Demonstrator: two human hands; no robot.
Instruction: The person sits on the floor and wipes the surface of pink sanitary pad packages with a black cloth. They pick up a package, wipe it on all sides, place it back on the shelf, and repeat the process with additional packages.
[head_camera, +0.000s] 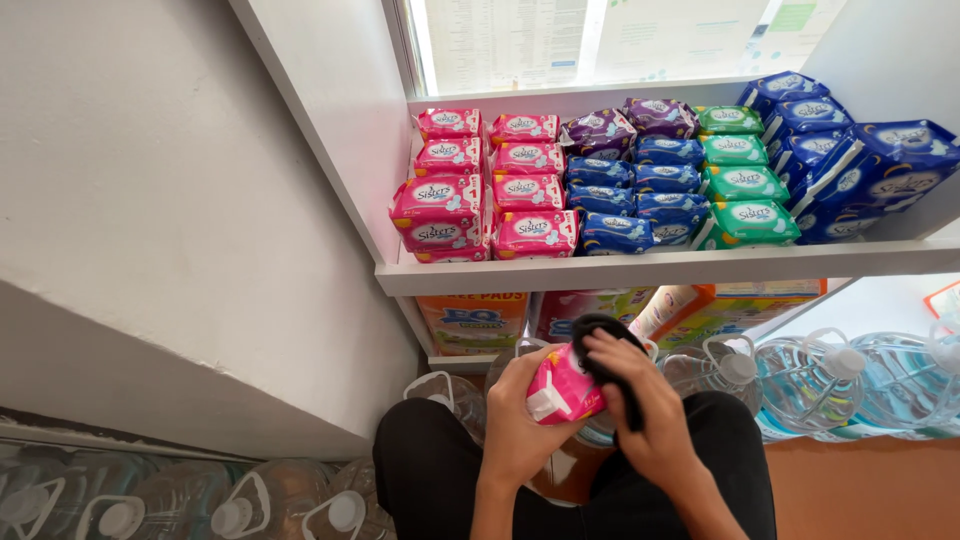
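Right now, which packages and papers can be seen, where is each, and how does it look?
Pink pack: in left hand, soft.
Black cloth: under right hand.
Shelf packs: pink, dark blue, green.
Orange boxes: lower shelf.
Papers: window, white.

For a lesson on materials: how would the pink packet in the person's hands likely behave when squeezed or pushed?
The pink packet looks soft and probably light: the left hand holds it alone. Its glossy wrap may be slippery under the dark cloth. Flat-sided, it seems unlikely to roll.
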